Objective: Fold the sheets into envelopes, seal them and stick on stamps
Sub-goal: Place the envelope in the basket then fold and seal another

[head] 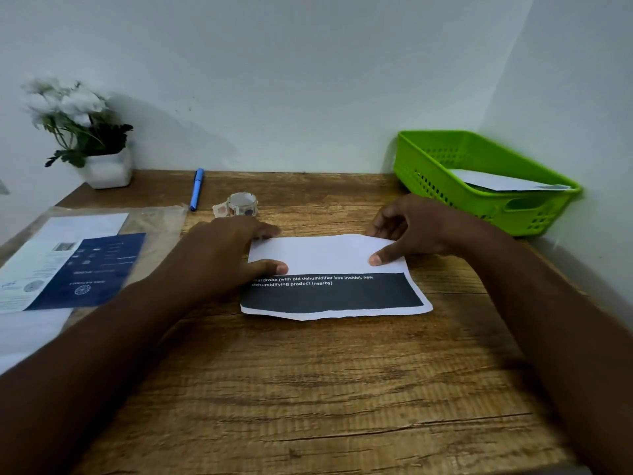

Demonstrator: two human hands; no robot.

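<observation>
We find the folded sheet (329, 269) lying flat on the wooden table (308, 389), its white flap over a dark printed band. Our left hand (233, 255) presses its left edge with straight fingers; our right hand (411, 231) pinches the far right corner. A stamp roll (241, 204) sits just beyond.
</observation>
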